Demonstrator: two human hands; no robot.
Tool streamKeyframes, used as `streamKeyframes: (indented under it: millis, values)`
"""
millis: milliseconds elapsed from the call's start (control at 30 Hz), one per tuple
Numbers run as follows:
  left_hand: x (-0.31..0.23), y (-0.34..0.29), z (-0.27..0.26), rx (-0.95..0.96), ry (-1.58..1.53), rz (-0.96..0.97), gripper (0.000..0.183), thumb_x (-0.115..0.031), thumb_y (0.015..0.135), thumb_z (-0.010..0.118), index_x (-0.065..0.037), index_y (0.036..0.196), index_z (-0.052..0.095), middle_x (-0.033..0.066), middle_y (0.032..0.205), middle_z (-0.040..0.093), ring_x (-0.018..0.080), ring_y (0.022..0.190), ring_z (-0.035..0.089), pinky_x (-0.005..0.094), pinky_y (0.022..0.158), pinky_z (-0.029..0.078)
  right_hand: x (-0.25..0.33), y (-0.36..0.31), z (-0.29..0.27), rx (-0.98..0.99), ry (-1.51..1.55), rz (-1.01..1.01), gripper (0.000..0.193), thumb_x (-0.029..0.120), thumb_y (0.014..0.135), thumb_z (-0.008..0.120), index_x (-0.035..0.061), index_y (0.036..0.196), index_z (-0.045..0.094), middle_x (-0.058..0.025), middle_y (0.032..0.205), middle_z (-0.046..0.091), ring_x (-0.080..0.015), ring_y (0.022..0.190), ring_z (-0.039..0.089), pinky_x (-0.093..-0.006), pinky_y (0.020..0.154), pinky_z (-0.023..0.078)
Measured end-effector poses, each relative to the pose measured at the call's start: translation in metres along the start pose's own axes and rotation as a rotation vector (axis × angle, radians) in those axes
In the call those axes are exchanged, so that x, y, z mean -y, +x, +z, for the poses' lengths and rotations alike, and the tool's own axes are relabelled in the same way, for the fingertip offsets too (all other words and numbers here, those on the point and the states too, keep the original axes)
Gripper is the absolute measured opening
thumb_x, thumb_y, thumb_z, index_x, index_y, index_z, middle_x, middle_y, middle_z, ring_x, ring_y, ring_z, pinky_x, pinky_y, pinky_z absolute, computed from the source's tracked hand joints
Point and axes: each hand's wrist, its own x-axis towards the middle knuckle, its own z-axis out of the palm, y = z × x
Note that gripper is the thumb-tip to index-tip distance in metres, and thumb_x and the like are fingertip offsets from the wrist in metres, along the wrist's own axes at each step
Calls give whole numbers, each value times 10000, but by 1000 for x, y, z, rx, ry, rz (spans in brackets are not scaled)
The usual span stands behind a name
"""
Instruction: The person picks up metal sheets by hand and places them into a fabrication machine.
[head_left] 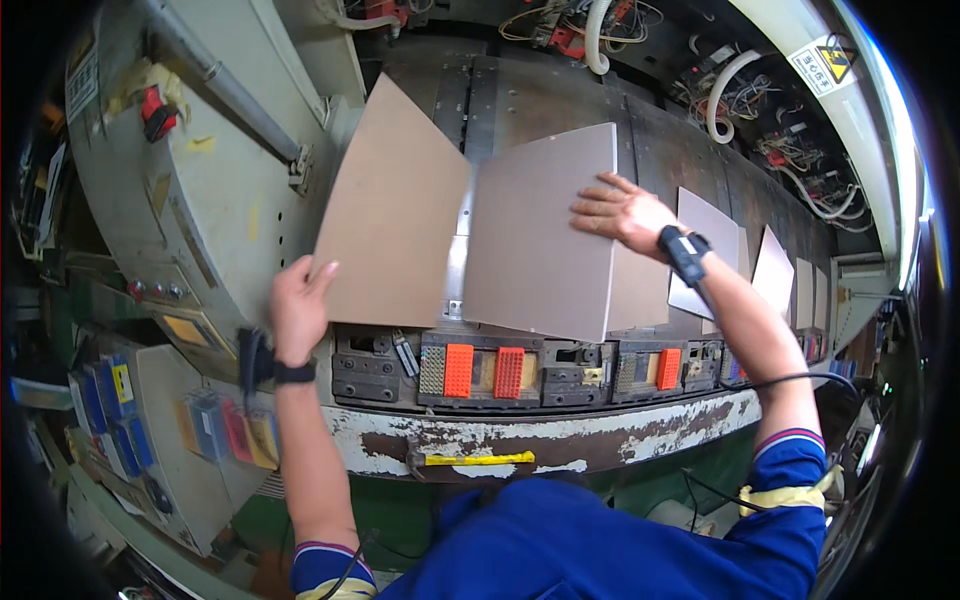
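Note:
My left hand [300, 308] grips the near left edge of a flat brown-grey sheet [395, 215], thumb on top. That sheet is tilted, its far corner reaching toward the back of the dark metal machine bed [540, 90]. My right hand [630, 212] lies with fingers stretched out on the right side of a second brown-grey sheet [530, 235]. This second sheet rests on others, with part of another brown sheet [640, 290] showing under its right side. What the sheets are made of, I cannot tell.
Further right lie more sheets [775, 270]. Along the bed's front run metal blocks and red studded pads [510, 372]. Below them is a worn white-painted edge [680, 435] with a yellow-wrapped handle [480, 459]. A machine housing [220, 190] stands left; hoses and wiring [745, 90] hang behind.

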Motion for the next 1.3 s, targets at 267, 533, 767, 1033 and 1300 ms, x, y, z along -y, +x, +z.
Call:
streamKeyframes:
  millis: [267, 533, 767, 1033, 1300]
  values:
    - [-43, -38, 26, -27, -339, -96, 106, -86, 988, 620, -10, 914, 629, -26, 895, 658, 28, 819, 538, 229, 747, 459, 96, -43, 150, -30, 1099, 1059, 511, 325, 965, 641, -25, 1328, 558, -219, 1337, 603, -335, 1167, 627, -421, 942, 527]
    - [128, 16, 202, 190, 238, -332, 286, -234, 838, 790, 16, 797, 660, 63, 756, 679, 109, 678, 534, 344, 630, 486, 125, -61, 221, -475, 1999, 1385, 259, 87, 930, 648, 8, 1175, 615, -19, 952, 656, -101, 747, 558, -267, 633, 474]
    - [94, 13, 228, 293, 495, -285, 492, -293, 689, 890, -2, 952, 593, 219, 929, 708, 395, 923, 685, 453, 808, 530, 133, -70, 261, -397, 1467, 1420, 361, 77, 745, 859, 63, 818, 505, -2, 718, 520, -124, 654, 520, -316, 592, 466]
    - [77, -1, 216, 418, 573, -224, 624, -258, 644, 928, 5, 1039, 523, 256, 1070, 680, 428, 1041, 650, 477, 891, 520, 146, -74, 252, -160, 1120, 1346, 453, 195, 679, 907, 35, 829, 511, -63, 715, 536, -194, 676, 518, -354, 642, 464]
    - [77, -1, 218, 422, 568, -247, 632, -259, 632, 935, -4, 1029, 515, 263, 1071, 684, 435, 1050, 649, 477, 894, 523, 148, -76, 252, -210, 1165, 1350, 441, 184, 680, 903, 29, 822, 516, -66, 695, 535, -179, 663, 519, -351, 625, 465]
